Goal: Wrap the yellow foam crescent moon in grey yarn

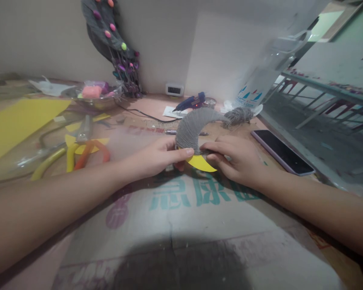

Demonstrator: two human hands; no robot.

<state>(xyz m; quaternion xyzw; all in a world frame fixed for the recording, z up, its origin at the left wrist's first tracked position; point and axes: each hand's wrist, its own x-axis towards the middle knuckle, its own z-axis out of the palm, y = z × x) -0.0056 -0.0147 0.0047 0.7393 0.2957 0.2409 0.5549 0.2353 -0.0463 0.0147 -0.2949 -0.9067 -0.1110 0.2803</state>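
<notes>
A yellow crescent (202, 163) is wrapped in grey yarn over most of its length, with its lower tip bare. My left hand (166, 155) is closed on the crescent's left side, thumb on top near the edge of the wrapping. Beside the lower end, my right hand (230, 155) has its fingers pinched together at the last turns of yarn; the strand between them is too small to make out. Behind the upper tip lies a loose bundle of grey yarn (238, 117).
Beyond the crescent are a blue glue gun (190, 102), a pen (171, 132) and a small clock (174, 89). Scissors (84, 141) and yellow sheet (24, 121) lie left, near a metal bowl (97, 104). A phone (282, 152) lies right, a plastic jug (257, 76) behind. Printed cardboard (199, 229) covers the table.
</notes>
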